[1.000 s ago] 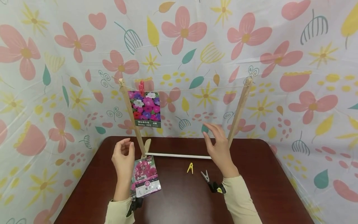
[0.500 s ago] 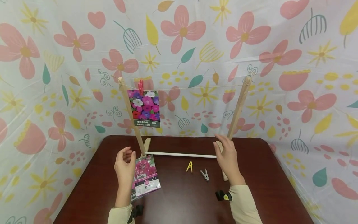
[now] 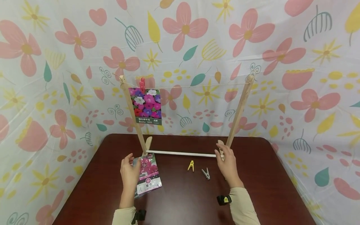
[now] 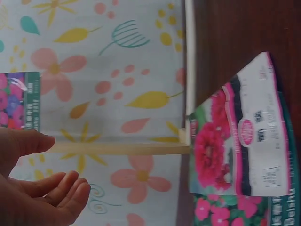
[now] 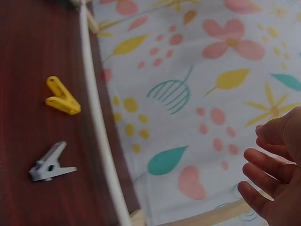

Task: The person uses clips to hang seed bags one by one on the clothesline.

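My left hand (image 3: 130,173) hovers by the flower seed packets (image 3: 149,178), its fingers loosely bent with nothing between them. In the left wrist view two packets overlap: a white and pink one (image 4: 256,132) lies over a green one (image 4: 221,209). My right hand (image 3: 228,164) is held near the right foot of the wooden frame, fingers relaxed and holding nothing. A yellow clothespin (image 3: 191,166) and a grey clothespin (image 3: 206,173) lie on the table between the hands. One petunia seed packet (image 3: 147,106) hangs from the string, held by a red clothespin (image 3: 142,86).
The wooden frame has a left post (image 3: 133,115), a right post (image 3: 239,112) and a white bottom bar (image 3: 182,153). A thin string (image 3: 197,86) runs between the post tops. Behind the dark table (image 3: 180,203) hangs a flowered cloth (image 3: 180,62).
My right hand has dropped toward the frame's right foot, uncovering the grey clothespin. My left hand has come down and slightly right, over the edge of the packets. Both still hold nothing.
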`<action>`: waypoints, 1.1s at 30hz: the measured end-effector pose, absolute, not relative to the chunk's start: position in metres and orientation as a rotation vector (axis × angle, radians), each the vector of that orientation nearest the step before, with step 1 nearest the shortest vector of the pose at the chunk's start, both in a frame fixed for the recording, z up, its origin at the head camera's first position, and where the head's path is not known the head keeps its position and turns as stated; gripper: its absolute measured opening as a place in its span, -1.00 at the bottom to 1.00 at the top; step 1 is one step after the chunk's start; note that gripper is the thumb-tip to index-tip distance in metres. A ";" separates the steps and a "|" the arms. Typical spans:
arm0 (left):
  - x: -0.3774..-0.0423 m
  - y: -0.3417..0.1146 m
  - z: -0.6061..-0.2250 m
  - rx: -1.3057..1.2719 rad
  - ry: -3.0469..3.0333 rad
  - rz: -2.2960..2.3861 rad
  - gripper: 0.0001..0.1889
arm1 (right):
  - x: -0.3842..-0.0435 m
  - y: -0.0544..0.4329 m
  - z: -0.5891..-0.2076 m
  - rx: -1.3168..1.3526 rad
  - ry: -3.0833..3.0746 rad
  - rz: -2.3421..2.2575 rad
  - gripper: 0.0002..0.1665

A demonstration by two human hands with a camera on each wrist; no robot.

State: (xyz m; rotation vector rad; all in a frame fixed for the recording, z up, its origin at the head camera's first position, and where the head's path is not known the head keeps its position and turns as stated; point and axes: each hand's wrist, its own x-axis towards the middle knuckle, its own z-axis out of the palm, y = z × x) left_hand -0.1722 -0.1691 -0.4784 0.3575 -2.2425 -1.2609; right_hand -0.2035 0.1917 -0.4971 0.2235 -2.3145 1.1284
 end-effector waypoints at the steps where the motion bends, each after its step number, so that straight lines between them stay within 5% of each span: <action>1: -0.173 -0.169 -0.482 0.364 -2.265 -1.260 -0.56 | -0.204 0.192 -0.500 0.214 -2.322 1.138 -0.62; 33: -0.190 -0.169 -0.549 0.566 -2.723 -0.954 -0.22 | -0.225 0.177 -0.572 -0.012 -2.682 1.188 -0.40</action>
